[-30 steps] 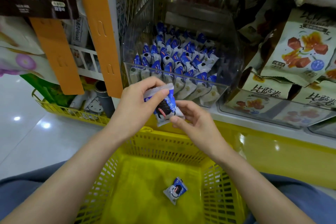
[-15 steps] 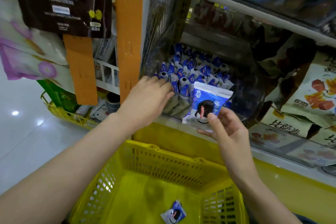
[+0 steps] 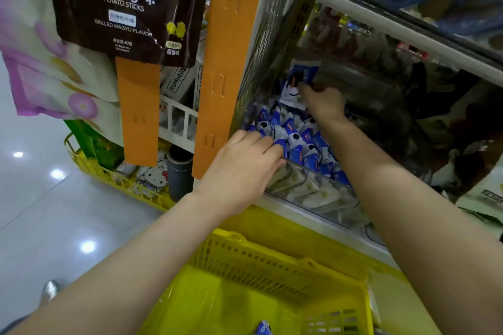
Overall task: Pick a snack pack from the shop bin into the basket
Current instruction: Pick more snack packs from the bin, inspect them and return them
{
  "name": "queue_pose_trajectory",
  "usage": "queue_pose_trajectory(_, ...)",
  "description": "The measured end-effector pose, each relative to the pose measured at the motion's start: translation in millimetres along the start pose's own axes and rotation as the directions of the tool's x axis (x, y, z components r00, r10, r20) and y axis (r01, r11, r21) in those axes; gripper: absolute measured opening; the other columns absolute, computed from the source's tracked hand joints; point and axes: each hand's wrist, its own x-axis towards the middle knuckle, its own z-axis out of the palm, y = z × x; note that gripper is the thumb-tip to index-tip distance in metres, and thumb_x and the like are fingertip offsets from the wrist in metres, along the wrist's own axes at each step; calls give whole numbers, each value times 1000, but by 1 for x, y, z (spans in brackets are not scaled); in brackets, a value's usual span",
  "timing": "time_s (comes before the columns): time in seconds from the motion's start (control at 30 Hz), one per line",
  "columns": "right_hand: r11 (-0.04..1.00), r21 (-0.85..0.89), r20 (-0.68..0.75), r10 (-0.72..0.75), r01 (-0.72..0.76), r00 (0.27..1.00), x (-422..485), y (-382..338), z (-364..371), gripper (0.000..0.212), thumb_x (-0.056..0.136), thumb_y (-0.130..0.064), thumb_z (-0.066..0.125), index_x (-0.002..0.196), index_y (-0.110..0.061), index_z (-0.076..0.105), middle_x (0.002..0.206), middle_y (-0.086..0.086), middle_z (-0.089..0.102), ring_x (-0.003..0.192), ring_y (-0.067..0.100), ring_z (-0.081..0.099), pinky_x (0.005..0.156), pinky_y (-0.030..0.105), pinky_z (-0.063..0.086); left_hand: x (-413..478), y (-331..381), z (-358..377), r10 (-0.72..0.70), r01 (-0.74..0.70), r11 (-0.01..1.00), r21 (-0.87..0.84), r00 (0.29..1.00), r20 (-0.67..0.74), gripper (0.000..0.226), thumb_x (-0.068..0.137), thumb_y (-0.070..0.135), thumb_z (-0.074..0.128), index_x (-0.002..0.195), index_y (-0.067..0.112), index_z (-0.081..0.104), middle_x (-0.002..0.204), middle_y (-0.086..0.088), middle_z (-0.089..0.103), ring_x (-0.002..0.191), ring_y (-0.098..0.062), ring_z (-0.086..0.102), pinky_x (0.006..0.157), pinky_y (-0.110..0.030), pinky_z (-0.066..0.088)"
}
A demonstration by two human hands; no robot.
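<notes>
Pinches 1 snack pack [image 3: 303, 77] in the right hand [image 3: 324, 102] deep in the clear bin [image 3: 326, 198], rests straight fingers of the left hand [image 3: 242, 171] on front packs [image 3: 296, 149], above the yellow basket [image 3: 272, 258].

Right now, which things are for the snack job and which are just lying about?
For the job: snack pack, right hand holding it, left hand, clear bin, yellow basket.
Just lying about: potato sticks bag, orange strip, grey tube.
</notes>
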Motion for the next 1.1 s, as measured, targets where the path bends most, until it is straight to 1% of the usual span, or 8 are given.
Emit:
queue_pose_trajectory(0.1,995,-93,57,39,-33,998,12,6,17,37,90,-29,58,113,0,60,105,15,63,97,26,58,78,29,44,0,0,4,-2,2,1000,-1,1000,-31,32,91,26,35,81,13,62,74,-2,61,71,-22,57,71,-33,44)
queue_pose_trajectory(0.2,955,-285,124,-51,84,991,14,9,24,31,87,-30,62,100,-2,58,95,14,60,95,25,58,90,38,48,0,-1,5,-1,1,1000,-1,999,-54,31,91,26,35,81,14,63,74,-1,61,71,-21,56,72,-32,44)
queue_pose_trajectory(0.33,828,-532,239,-54,178,969,22,2,17,33,86,-34,63,98,-3,59,89,12,56,84,21,54,74,31,43,-1,0,7,-4,3,1000,-6,996,-86,30,91,25,37,82,14,63,75,-1,61,71,-21,56,73,-33,46)
queue_pose_trajectory(0.47,670,-701,347,21,244,938,28,-16,16,37,87,-36,63,66,-17,38,67,3,44,57,12,40,52,23,30,-2,1,9,-15,14,1000,-10,996,-90,27,92,24,39,84,14,63,78,-1,61,74,-21,56,77,-34,45)
queue_pose_trajectory(0.53,727,-626,387,-23,281,922,28,-16,21,26,86,-33,64,82,-12,50,84,6,54,71,17,52,63,26,40,-2,1,9,-11,10,1000,-12,996,-93,26,91,23,39,85,14,63,78,-1,62,73,-22,56,76,-34,46)
queue_pose_trajectory(0.67,874,-362,342,-199,324,918,21,-2,29,58,83,-21,68,132,-9,39,115,7,51,117,28,50,97,40,44,-2,0,10,-6,5,1000,-12,995,-104,25,91,22,40,85,14,63,79,-1,62,74,-21,56,76,-34,45)
queue_pose_trajectory(0.93,889,-327,438,-159,321,885,33,10,21,52,87,-19,63,135,-15,42,123,5,53,92,11,54,72,17,47,-2,0,11,3,-1,1000,13,992,-123,26,91,23,40,84,14,63,78,-1,62,73,-21,56,76,-33,44)
queue_pose_trajectory(1.1,850,-401,518,-97,341,850,38,7,29,56,88,-19,61,138,-11,37,127,11,54,112,24,53,87,26,43,-2,1,11,-17,18,1000,5,996,-88,26,91,23,40,86,14,63,80,-1,62,74,-21,56,77,-33,43)
